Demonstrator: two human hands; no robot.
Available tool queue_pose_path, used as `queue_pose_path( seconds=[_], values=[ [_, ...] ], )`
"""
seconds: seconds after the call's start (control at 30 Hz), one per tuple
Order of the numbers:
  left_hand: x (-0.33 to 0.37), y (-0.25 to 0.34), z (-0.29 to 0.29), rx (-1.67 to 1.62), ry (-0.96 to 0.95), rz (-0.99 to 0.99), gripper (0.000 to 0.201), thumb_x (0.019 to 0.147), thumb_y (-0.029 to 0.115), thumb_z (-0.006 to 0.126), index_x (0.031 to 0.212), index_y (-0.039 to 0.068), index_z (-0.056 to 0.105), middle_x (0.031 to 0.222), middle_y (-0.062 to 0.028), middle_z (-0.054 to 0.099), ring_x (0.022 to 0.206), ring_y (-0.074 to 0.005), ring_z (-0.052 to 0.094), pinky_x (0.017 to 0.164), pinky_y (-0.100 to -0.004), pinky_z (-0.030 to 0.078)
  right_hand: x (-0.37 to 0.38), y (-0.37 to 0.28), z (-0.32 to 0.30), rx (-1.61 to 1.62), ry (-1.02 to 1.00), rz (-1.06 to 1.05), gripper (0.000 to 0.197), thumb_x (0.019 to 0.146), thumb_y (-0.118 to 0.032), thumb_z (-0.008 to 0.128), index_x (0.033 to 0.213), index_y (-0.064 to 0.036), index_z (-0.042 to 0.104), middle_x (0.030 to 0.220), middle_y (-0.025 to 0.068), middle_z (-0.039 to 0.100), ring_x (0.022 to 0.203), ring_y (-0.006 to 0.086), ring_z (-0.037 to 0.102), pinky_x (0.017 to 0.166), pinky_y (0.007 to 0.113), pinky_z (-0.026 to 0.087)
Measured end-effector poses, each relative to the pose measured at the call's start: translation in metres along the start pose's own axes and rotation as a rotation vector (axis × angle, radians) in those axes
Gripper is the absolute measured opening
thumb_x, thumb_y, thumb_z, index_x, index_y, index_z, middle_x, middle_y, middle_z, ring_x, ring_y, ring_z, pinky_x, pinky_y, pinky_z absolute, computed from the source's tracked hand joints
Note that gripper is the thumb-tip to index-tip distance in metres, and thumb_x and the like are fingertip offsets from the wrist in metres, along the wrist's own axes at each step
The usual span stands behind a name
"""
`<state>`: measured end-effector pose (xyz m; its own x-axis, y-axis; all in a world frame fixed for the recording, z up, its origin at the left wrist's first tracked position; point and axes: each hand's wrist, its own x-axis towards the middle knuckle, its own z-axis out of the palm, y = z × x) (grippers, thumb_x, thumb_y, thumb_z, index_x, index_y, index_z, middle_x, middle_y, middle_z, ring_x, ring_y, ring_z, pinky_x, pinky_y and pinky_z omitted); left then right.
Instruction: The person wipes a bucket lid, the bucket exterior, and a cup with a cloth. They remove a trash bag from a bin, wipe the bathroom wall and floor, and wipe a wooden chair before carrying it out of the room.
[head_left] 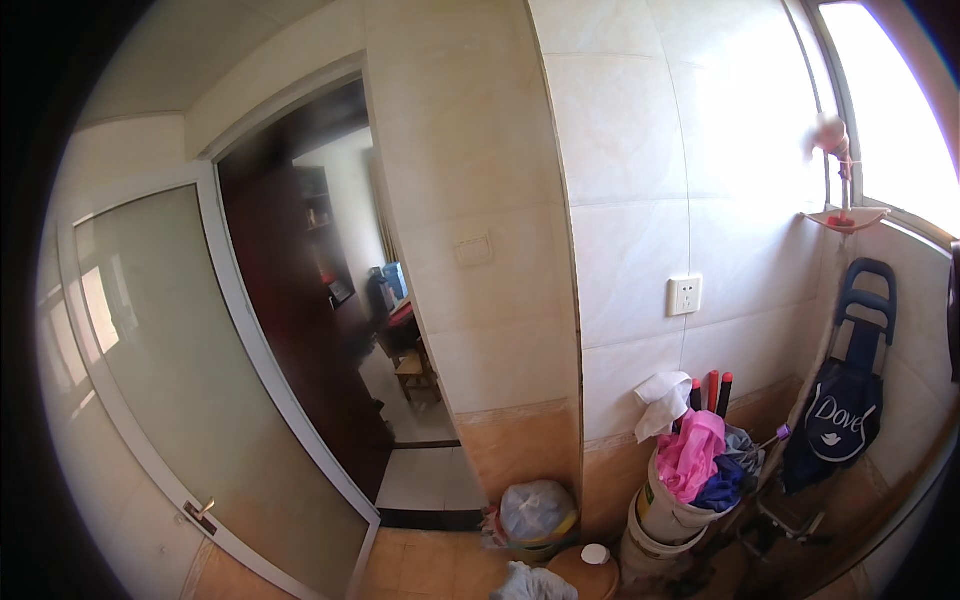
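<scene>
Neither of my hands shows in the head view. Stacked white buckets point(665, 535) stand in the corner, the top one heaped with a pink cloth point(692, 455), a dark blue cloth point(722, 487) and a white cloth point(664, 402). Red-tipped handles point(713, 390) stick up behind the cloths. A bin with a pale plastic bag point(538, 510) sits by the wall's end. In front of it is a round brown top point(588, 574) with a small white thing point(595, 554) on it. A grey fluffy cloth point(534, 582) is cut off by the lower edge.
A frosted glass door point(210, 370) is on the left, beside an open doorway point(425, 480) with a raised dark sill. A folded dark blue trolley bag point(838, 410) leans at the right. Above it a small shelf point(846, 219) juts out near the window. A socket point(684, 296) is on the wall.
</scene>
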<state>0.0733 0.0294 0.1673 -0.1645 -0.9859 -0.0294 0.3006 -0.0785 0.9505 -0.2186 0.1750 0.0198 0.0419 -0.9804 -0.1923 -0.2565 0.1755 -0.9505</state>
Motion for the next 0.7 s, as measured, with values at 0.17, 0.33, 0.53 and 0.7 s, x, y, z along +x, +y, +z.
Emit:
queue_pose_path(
  seconds=[0.17, 0.33, 0.53, 0.7],
  values=[
    [-0.001, 0.006, -0.008, 0.016, 0.055, 0.023, 0.027, 0.09, 0.034, 0.052, 0.105, 0.011, 0.053, 0.107, -0.0087, 0.058, 0.105, -0.028, 0.051, 0.095, -0.0444, 0.039, 0.0, 0.016, -0.007, 0.041, -0.009, 0.039, 0.032, 0.088, -0.011, 0.061, 0.115, 0.0063, 0.06, 0.101, 0.0162, 0.068, 0.088, 0.0218, 0.065, 0.079, 0.032, 0.053],
    [0.006, 0.011, -0.026, 0.029, 0.104, 0.03, 0.028, 0.089, 0.032, 0.053, 0.106, 0.01, 0.053, 0.108, -0.0085, 0.058, 0.105, -0.0271, 0.052, 0.095, -0.0434, 0.04, 0.011, 0.01, -0.012, -0.015, 0.041, -0.012, 0.032, 0.09, -0.011, 0.061, 0.116, 0.006, 0.06, 0.102, 0.0164, 0.067, 0.088, 0.0214, 0.066, 0.079, 0.031, 0.054],
    [0.03, 0.009, -0.068, 0.018, 0.152, 0.015, 0.028, 0.089, 0.03, 0.054, 0.107, 0.009, 0.054, 0.108, -0.0084, 0.059, 0.105, -0.0259, 0.053, 0.094, -0.0421, 0.041, 0.046, 0.013, 0.009, -0.042, 0.077, 0.0, 0.03, 0.09, -0.01, 0.061, 0.115, 0.0065, 0.061, 0.101, 0.016, 0.067, 0.086, 0.0204, 0.066, 0.077, 0.031, 0.054],
    [0.066, 0.004, -0.115, 0.021, 0.134, 0.005, 0.028, 0.088, 0.028, 0.055, 0.108, 0.008, 0.054, 0.108, -0.0082, 0.059, 0.104, -0.025, 0.053, 0.094, -0.0411, 0.041, 0.104, -0.008, 0.067, 0.036, 0.13, -0.046, 0.031, 0.089, -0.008, 0.061, 0.115, 0.0085, 0.06, 0.102, 0.016, 0.067, 0.085, 0.0188, 0.065, 0.075, 0.03, 0.053]
  ],
)
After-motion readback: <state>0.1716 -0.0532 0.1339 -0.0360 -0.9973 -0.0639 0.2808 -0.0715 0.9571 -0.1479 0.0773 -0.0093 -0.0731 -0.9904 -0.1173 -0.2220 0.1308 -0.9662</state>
